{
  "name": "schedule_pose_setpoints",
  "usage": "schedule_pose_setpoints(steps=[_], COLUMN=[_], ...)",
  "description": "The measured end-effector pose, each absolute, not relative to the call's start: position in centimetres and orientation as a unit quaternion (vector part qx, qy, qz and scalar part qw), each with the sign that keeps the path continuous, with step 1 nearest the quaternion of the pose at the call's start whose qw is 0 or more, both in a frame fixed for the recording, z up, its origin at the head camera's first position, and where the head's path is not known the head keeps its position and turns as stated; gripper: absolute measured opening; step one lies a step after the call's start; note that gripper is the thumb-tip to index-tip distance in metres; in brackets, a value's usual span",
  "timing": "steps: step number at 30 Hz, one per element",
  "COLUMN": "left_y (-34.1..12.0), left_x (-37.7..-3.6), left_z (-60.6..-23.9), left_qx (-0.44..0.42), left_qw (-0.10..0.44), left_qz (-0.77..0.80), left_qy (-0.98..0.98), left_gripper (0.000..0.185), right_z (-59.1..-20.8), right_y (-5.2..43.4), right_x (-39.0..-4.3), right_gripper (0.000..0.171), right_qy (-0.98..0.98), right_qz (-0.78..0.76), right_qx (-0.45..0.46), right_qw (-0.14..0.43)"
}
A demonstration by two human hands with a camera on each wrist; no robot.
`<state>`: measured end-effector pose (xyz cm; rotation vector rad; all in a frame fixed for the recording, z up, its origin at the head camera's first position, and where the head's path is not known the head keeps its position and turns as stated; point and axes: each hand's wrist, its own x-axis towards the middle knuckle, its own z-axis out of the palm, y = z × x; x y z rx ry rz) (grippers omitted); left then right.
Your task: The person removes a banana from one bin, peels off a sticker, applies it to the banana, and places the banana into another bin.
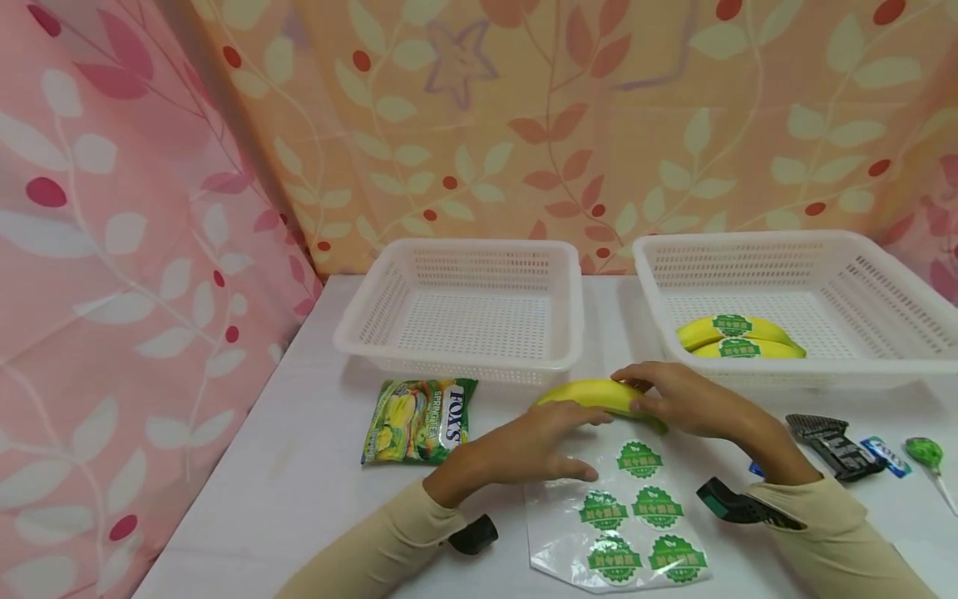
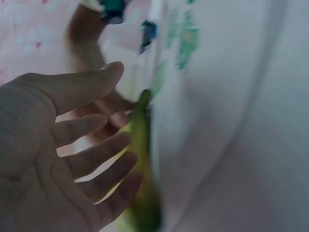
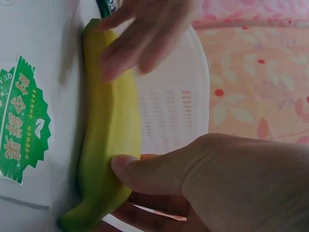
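A yellow banana (image 1: 587,393) with greenish ends lies on the table in front of the left basket. My right hand (image 1: 688,401) grips it near its stem end, thumb (image 3: 126,166) on the near side and fingers curled behind. Close over the other end is my left hand (image 1: 535,445), its fingers spread and loosely bent, thumb held apart. In the left wrist view its fingertips overlap the banana (image 2: 140,159). Just below both hands lies a clear sheet (image 1: 550,532) of round green stickers (image 1: 639,459). No sticker shows on the visible side of this banana.
A white basket (image 1: 449,363) stands behind the banana. In another white basket (image 1: 861,366) at right lie two bananas (image 1: 748,348) with green stickers. A FOX'S candy bag (image 1: 415,422) is at left; a black packet (image 1: 841,449), blue packet (image 1: 886,456) and green lollipop (image 1: 925,452) lie right.
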<state>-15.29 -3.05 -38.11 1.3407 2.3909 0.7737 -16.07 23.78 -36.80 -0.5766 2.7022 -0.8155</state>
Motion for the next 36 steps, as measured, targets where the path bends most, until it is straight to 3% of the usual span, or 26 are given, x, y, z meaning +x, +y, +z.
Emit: schedule_pose_setpoints(steps=[9, 16, 20, 26, 36], left_y=[-1.8, -1.9, -1.9, -2.6, -4.1], left_x=[-14.8, -14.7, -14.8, -15.2, -16.3], left_z=[-40.2, -40.1, -40.0, -39.7, -38.2], left_qx=[0.467, 0.453, 0.435, 0.416, 0.292], left_qw=[0.152, 0.177, 0.195, 0.202, 0.338], left_qz=[0.197, 0.235, 0.267, 0.308, 0.516], left_qy=[0.849, 0.842, 0.838, 0.831, 0.731], left_gripper=[0.084, 0.085, 0.081, 0.063, 0.076], right_z=[-37.1, -36.5, -35.4, -33.4, -32.8], right_y=[24.0, 24.1, 23.9, 23.3, 23.0], right_x=[-16.0, -15.5, -14.5, -13.2, -13.0], right_gripper=[0.043, 0.049, 0.052, 0.036, 0.023], right_qy=[0.935, 0.939, 0.939, 0.922, 0.897], right_qz=[-0.274, -0.259, -0.249, -0.277, -0.305], right_qx=[-0.188, -0.192, -0.2, -0.234, -0.279], right_qw=[0.127, 0.12, 0.124, 0.137, 0.156])
